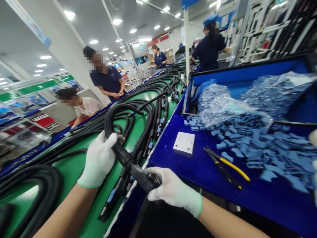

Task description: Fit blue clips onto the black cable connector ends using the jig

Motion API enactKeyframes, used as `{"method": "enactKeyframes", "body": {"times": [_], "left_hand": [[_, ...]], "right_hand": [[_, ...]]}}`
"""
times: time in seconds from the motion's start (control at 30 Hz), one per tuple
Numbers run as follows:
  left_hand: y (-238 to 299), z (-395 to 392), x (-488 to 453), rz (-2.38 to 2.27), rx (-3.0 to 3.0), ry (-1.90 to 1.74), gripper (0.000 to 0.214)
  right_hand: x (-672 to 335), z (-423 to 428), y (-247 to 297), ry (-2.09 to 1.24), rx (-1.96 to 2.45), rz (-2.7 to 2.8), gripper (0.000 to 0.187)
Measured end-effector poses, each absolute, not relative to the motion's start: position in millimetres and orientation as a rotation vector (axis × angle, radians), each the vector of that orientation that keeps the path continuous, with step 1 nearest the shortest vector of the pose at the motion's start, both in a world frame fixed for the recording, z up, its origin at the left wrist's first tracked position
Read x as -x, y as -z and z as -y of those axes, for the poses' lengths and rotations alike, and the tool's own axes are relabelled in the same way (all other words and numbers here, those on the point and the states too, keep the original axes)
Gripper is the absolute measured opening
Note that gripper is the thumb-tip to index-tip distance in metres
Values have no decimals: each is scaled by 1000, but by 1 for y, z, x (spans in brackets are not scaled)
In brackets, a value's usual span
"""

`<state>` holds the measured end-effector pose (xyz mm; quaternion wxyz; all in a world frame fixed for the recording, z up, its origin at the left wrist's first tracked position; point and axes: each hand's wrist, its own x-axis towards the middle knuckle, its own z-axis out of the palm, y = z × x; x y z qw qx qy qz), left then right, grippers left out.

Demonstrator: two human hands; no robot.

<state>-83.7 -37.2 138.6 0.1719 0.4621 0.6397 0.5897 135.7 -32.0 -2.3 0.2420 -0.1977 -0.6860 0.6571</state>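
A black corrugated hose with a black plastic handle on its near end is held over the edge between the green belt and the blue bench. My left hand, in a white glove, is wrapped round the hose just behind the handle. Gloved in the same way, my right hand grips the handle's end, thumb below and fingers above. A dark metal spring shows beside its fingertips. My palm and fingers hide part of the handle's tip.
More black hoses lie curled along the green belt. On the blue bench are a metal block, yellow-and-black pliers and many loose blue plastic pieces. Behind stands a blue-lined bin with plastic bags. Several people work along the belt.
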Motion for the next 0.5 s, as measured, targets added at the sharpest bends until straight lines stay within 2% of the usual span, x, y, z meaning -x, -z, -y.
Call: {"method": "enactKeyframes", "body": {"times": [0.1,0.17,0.2,0.27,0.33,0.43,0.5], "left_hand": [[-117,46,63,-1987,-2003,-1387,48],[-94,56,51,-1631,-2614,-870,43],[-82,61,44,-1411,-2737,-668,41],[-59,67,29,-1186,-2739,-543,43],[-44,68,13,-1264,-2567,-647,37],[-44,57,-9,-1556,-2174,-748,18],[-53,47,-23,-1669,-1921,-747,20]], "right_hand": [[-173,32,1,-1953,720,1707,49],[-204,33,-14,-1947,741,1811,36],[-220,33,-24,-1960,748,1883,31],[-249,32,-43,-1879,804,2054,21],[-274,29,-55,-1464,1088,2217,16],[-301,21,-48,-514,1728,2284,26],[-308,15,-30,-168,1967,2317,15]]}}
